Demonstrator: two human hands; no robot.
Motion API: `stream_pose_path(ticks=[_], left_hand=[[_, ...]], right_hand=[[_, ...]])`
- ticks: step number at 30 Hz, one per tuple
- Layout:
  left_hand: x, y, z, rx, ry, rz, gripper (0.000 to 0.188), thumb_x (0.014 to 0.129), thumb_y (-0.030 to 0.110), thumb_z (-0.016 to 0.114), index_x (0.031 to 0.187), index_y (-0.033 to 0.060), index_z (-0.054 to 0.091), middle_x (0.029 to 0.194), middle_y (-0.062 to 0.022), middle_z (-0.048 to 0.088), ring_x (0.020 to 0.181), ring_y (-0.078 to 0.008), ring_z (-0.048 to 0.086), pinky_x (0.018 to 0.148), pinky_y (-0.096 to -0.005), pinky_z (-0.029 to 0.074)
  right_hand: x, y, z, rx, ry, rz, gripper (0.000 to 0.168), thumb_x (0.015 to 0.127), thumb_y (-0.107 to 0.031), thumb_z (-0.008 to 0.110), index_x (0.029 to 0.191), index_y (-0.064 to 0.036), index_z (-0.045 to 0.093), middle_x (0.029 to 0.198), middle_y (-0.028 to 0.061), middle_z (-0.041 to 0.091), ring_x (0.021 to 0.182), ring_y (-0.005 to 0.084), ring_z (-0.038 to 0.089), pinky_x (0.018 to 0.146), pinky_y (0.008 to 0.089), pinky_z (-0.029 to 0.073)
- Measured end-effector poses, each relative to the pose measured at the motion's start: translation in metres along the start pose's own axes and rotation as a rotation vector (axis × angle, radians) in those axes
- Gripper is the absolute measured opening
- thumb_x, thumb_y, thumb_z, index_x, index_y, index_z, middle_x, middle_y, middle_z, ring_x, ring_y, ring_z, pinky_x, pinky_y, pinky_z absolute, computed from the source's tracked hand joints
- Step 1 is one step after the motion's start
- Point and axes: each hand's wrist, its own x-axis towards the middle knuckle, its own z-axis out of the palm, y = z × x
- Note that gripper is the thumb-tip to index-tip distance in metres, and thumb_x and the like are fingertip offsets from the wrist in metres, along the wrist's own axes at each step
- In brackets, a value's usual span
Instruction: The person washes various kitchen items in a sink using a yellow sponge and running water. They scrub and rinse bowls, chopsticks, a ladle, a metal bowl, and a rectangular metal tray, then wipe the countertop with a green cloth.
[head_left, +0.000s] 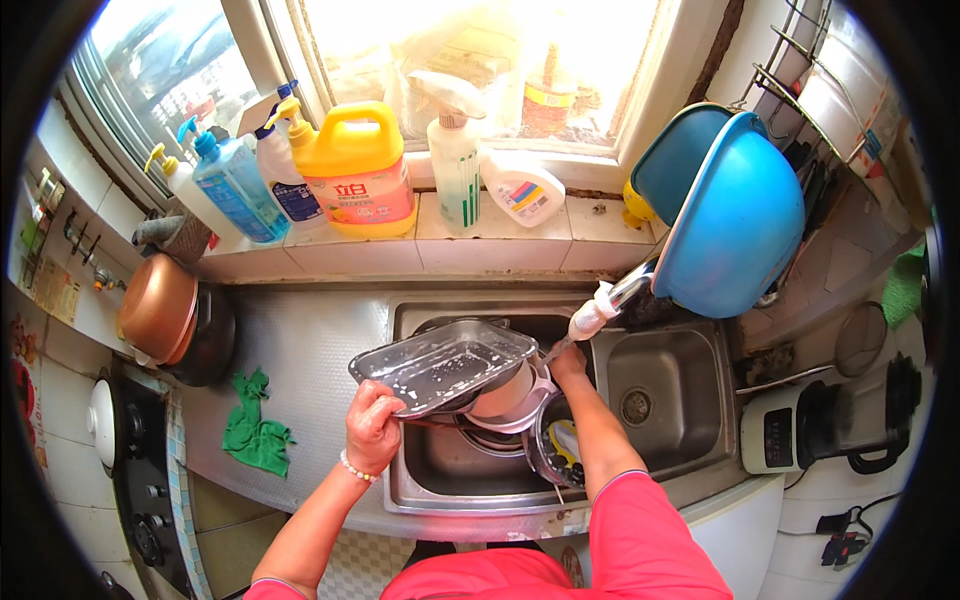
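My left hand (373, 427) grips the near left corner of a dark rectangular tray (450, 367) spotted with white suds, tilted above the left sink basin (442, 480). Under the stream from the tap (600, 307), whose spout end is wrapped in white material, is my right hand (568, 363). Its fingers are mostly hidden, so I cannot tell whether it holds anything. Below the tray, partly covered, are a pale bowl (525, 409) and other stacked dishes. A pot (536, 442) with a yellow-and-white item (564, 442) in it sits near my right forearm.
Right of the left basin lies a second basin (660, 382), with a blender (817, 427) beyond. Blue plastic basins (739, 217) lean by the tap. Several bottles, including a yellow detergent jug (360, 176), line the window ledge. A green cloth (256, 424) lies on the steel counter (322, 330).
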Motion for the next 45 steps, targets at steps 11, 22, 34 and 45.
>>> stream_pose_path(ticks=[11, 22, 34, 45], left_hand=[[0.003, 0.006, 0.012, -0.133, -0.058, 0.223, 0.019, 0.053, -0.012, 0.054, 0.067, 0.0006, 0.052, 0.075, -0.0119, 0.047, 0.071, -0.0296, 0.051, 0.064, -0.0357, 0.044], [-0.003, -0.002, 0.052, -0.151, -0.206, 0.194, 0.019, 0.058, -0.011, 0.055, 0.069, 0.0015, 0.046, 0.096, -0.0150, 0.055, 0.099, -0.0334, 0.054, 0.089, -0.0414, 0.045], [0.012, -0.019, 0.077, -0.310, -0.363, -0.267, 0.058, 0.077, -0.009, 0.044, 0.132, 0.0090, 0.036, 0.126, -0.0176, 0.047, 0.118, -0.0305, 0.044, 0.098, -0.0334, 0.036], [0.034, -0.005, 0.129, -1.082, -0.271, -0.795, 0.036, 0.088, 0.011, 0.052, 0.123, 0.0013, 0.045, 0.107, -0.0026, 0.056, 0.098, -0.0104, 0.050, 0.088, -0.0249, 0.039]], right_hand=[[-0.027, 0.000, -0.042, 1.403, -0.261, -0.047, 0.036, 0.088, -0.030, 0.054, 0.109, -0.001, 0.056, 0.098, 0.0062, 0.063, 0.085, 0.0181, 0.061, 0.073, 0.0322, 0.049], [-0.085, 0.014, -0.142, 1.271, -0.588, 0.125, 0.027, 0.069, -0.002, 0.049, 0.096, -0.001, 0.054, 0.070, 0.0017, 0.051, 0.058, 0.0110, 0.052, 0.049, 0.0244, 0.049], [-0.161, -0.017, -0.186, 1.304, -0.192, 0.137, 0.036, 0.066, 0.002, 0.042, 0.101, 0.005, 0.054, 0.086, 0.0042, 0.058, 0.072, 0.0105, 0.053, 0.063, 0.0212, 0.043], [-0.126, 0.021, -0.106, 1.661, 0.270, 0.096, 0.026, 0.075, -0.002, 0.060, 0.100, -0.002, 0.054, 0.086, 0.0044, 0.059, 0.075, 0.0138, 0.058, 0.068, 0.0286, 0.048]])
